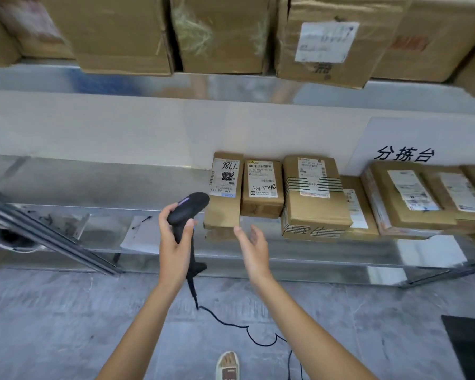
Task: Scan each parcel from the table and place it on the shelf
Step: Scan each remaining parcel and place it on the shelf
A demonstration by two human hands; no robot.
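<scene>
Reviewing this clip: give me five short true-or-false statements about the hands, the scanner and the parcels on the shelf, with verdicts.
1. The left hand grips the black scanner. True.
2. The right hand holds a parcel. False: it is open and holds nothing, just in front of the leftmost parcel.
3. The scanner is cordless. False: a black cable runs from its handle down towards the floor.
4. Several parcels lie in a row on the metal shelf, labels facing up. True.
5. The upper shelf is bare. False: large cardboard boxes stand on it.
</scene>
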